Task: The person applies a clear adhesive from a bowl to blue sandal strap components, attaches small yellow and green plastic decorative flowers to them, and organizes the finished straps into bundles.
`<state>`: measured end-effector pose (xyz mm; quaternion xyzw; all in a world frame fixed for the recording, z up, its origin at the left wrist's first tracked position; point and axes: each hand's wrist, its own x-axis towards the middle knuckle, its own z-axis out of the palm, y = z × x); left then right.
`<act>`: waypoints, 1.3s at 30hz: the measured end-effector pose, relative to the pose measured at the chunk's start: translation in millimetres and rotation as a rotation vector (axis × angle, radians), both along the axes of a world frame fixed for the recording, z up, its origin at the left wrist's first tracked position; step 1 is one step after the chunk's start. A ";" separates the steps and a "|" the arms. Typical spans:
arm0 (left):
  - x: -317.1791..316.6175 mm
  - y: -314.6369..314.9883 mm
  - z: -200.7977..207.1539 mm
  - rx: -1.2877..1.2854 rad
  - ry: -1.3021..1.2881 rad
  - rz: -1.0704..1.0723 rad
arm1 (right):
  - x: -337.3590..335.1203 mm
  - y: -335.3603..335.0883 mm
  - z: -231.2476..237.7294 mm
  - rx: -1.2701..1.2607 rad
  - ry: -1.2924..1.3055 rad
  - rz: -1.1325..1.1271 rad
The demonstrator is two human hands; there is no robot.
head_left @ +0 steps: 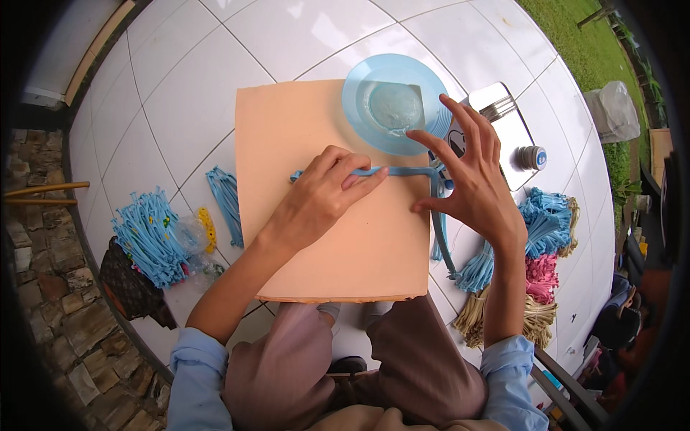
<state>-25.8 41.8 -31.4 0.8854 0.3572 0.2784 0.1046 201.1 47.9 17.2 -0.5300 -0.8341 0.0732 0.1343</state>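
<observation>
A flat blue fabric cord (410,172) runs across a peach-coloured board (345,244) in front of me. At the board's right side it bends and hangs down past the edge. My left hand (323,187) pinches the cord near its left part, pressing it toward the board. My right hand (471,165) is raised over the board's right edge with fingers spread, holding nothing. Its index fingertip is close to a whitish translucent mass (395,106) on a round light-blue plate (352,90), which overlaps the board's far right corner. Whether that fingertip touches the mass I cannot tell.
Bundles of blue cords (149,237) lie at the left beside yellow pieces (207,228) and clear plastic. More blue (546,219), pink (540,276) and beige bundles (539,316) lie at the right. A metal tray (507,144) with a small round tin (532,157) stands behind my right hand.
</observation>
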 end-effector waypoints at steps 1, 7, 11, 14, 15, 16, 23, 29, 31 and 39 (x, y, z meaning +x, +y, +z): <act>0.2 0.0 -0.1 0.001 -0.002 0.000 | -0.6 1.9 1.0 -0.010 -0.021 0.011; 0.5 -0.3 -0.6 -0.019 -0.011 -0.003 | 0.3 7.2 -1.5 -0.022 -0.075 0.028; 0.1 -0.4 -0.6 -0.019 -0.006 0.001 | 1.1 8.6 -2.0 -0.039 -0.100 0.039; 0.7 0.0 -0.7 -0.022 -0.011 0.002 | -3.4 7.8 0.3 -0.042 -0.069 -0.021; 0.5 0.1 -1.0 -0.025 -0.016 0.002 | -3.7 6.7 0.0 -0.043 -0.069 -0.020; 0.2 0.3 -1.2 -0.026 -0.016 0.003 | -3.7 4.7 -0.3 -0.017 -0.031 -0.046; -1.0 0.3 -2.2 -0.048 -0.024 0.009 | 2.2 -17.1 -17.3 0.164 -0.034 0.093; 0.4 0.6 -2.1 -0.037 -0.055 0.006 | 2.8 -18.3 -20.4 0.206 -0.058 0.145; 0.8 0.6 -1.5 -0.032 -0.054 0.007 | 3.0 -18.4 -20.3 0.210 -0.078 0.150; 0.1 0.8 -1.9 -0.035 -0.044 0.009 | 6.1 -19.9 -29.8 0.177 0.134 0.038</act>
